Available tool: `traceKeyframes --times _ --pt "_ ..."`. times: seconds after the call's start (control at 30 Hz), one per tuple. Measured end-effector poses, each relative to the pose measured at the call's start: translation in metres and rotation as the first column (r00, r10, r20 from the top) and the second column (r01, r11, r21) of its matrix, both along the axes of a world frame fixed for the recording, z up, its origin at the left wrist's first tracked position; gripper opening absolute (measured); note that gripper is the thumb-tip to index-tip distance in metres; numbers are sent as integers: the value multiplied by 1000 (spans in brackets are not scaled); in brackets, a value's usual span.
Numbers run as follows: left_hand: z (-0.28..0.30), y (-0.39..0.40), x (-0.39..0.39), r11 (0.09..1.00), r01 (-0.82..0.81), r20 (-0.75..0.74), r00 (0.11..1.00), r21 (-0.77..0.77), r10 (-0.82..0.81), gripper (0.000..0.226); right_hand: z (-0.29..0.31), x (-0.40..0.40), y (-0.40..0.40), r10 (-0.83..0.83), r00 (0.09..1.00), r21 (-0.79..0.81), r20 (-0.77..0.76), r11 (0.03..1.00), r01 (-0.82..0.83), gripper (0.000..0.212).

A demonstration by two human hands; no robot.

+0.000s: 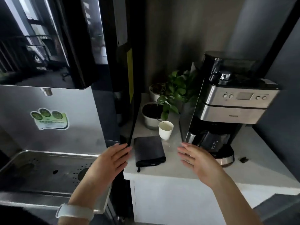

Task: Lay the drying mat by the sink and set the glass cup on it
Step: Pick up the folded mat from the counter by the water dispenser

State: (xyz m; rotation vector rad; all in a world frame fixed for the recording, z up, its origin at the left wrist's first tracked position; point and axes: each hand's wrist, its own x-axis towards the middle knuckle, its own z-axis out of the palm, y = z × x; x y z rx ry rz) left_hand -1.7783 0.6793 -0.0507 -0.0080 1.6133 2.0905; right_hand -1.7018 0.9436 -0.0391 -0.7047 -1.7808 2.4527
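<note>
A folded drying mat (pixel 148 151) is lying near the front edge of a counter (pixel 165 173), with a cup (pixel 165 129) standing just beyond its far right corner, at one o'clock. Two potted plants (pixel 155 108) are sitting behind the cup at twelve o'clock, one behind the other. A coffee machine (pixel 227 111) is standing at three o'clock of the mat, a small object (pixel 244 159) lying to its right. A sink tray (pixel 48 169) is sitting at nine o'clock, below counter level. A left hand (pixel 112 159) and a right hand (pixel 197 159) are hovering on either side of the mat, both spread and apart from it
</note>
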Motion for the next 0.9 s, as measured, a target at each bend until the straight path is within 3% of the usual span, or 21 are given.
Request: traceKeyframes --times 0.13,0.2,0.3,0.43,0.57,0.7,0.8,0.9 --pt "-38 32 -33 998 12 109 994 -64 -5 32 -47 -61 1 20 990 38 143 999 -25 19" --pt "-59 54 -53 983 -21 133 990 -185 46 27 -71 -91 2 30 976 115 216 992 -56 14" --pt "-81 80 -75 914 -77 107 986 -398 130 26 -100 -123 4 5 956 244 292 966 -79 5" --pt "-102 97 -101 872 -134 105 973 -471 206 33 -125 -153 3 19 921 273 389 952 -135 30" --pt "-115 105 -116 775 -179 100 949 -606 298 38 -135 -172 1 13 911 301 411 942 -149 15" --pt "-115 106 -117 848 -188 200 925 -496 323 23 -136 -175 -2 18 907 185 420 977 -105 33" --pt "-110 102 -105 905 -221 277 902 -363 332 9 -134 -168 -2 68 904 85 421 990 -114 30" --pt "-102 94 -86 950 -241 329 897 -199 296 16 -128 -153 -2 124 916 -34 382 992 -121 27"
